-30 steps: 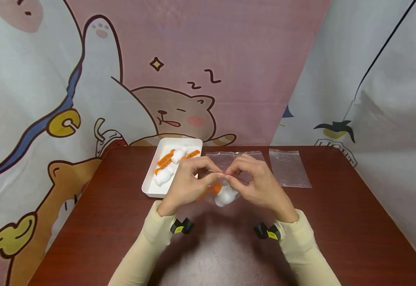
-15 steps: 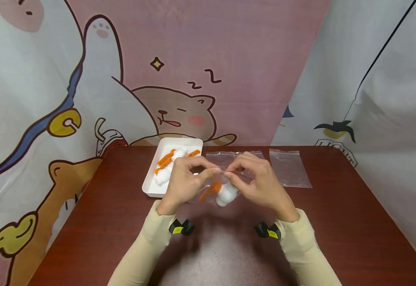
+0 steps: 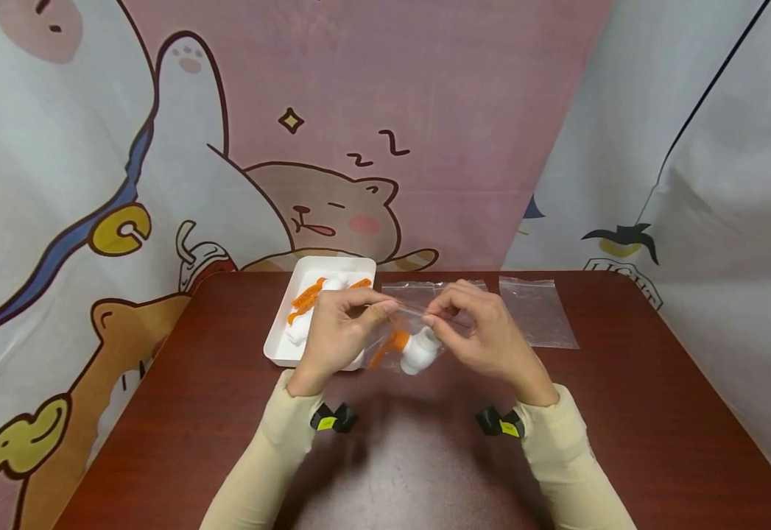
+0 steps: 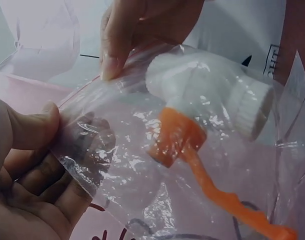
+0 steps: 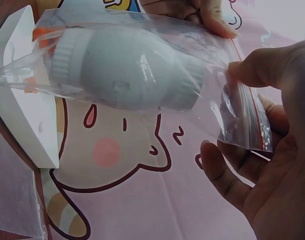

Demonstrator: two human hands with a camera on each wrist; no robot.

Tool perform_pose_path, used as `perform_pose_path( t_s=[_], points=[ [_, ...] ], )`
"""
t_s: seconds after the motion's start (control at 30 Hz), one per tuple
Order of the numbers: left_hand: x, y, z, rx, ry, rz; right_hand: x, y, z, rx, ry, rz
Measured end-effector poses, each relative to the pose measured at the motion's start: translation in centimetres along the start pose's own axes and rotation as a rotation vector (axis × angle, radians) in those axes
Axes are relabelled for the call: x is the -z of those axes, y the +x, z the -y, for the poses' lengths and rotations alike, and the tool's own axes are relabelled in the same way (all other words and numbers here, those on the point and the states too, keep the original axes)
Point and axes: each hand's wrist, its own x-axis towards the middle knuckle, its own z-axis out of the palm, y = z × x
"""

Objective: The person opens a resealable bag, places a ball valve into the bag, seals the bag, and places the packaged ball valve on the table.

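Observation:
A clear zip bag [image 4: 142, 200] hangs between my hands, held by its red-lined top strip [image 5: 252, 120]. Inside lies a white plastic ball valve [image 3: 418, 353] with ribbed ends and an orange lever handle [image 4: 217, 195]. My left hand [image 3: 339, 331] pinches one end of the strip between thumb and forefinger. Farther along the same strip, my right hand [image 3: 487, 335] pinches it with thumb and fingers. The bag is held above the table, beside the tray. I cannot tell whether its zip is fully sealed.
Behind my left hand stands a white tray [image 3: 279, 353] with several more white and orange valves [image 3: 307, 294]. Flat clear bags lie on the brown table [image 3: 180, 412]: one [image 3: 537, 316] at the right, another [image 3: 412, 291] behind my hands. A cartoon-printed cloth [image 3: 471, 147] hangs behind.
My hands have moved apart along the bag's top strip, left hand leftward and right hand slightly rightward. More of the strip now shows between them. The bagged valve has tilted and risen a little.

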Motion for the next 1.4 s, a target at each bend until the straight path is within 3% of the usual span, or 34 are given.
perform_pose_path(
  t_s=[0.27,0.7,1.2,1.4],
  points=[
    [0.3,0.0,-0.2,0.004,0.038,-0.072,0.3,-0.2,0.0,-0.037,-0.018,0.007],
    [0.6,0.1,-0.1,-0.038,0.058,-0.112,0.4,-0.2,0.1,-0.01,-0.033,0.031],
    [1.8,0.2,-0.3,-0.007,-0.009,-0.163,1.1,-0.4,-1.1,-0.017,-0.04,0.076],
    [1.8,0.3,-0.3,-0.01,0.008,-0.174,1.5,-0.4,-1.1,-0.021,-0.053,0.092]
  ],
)
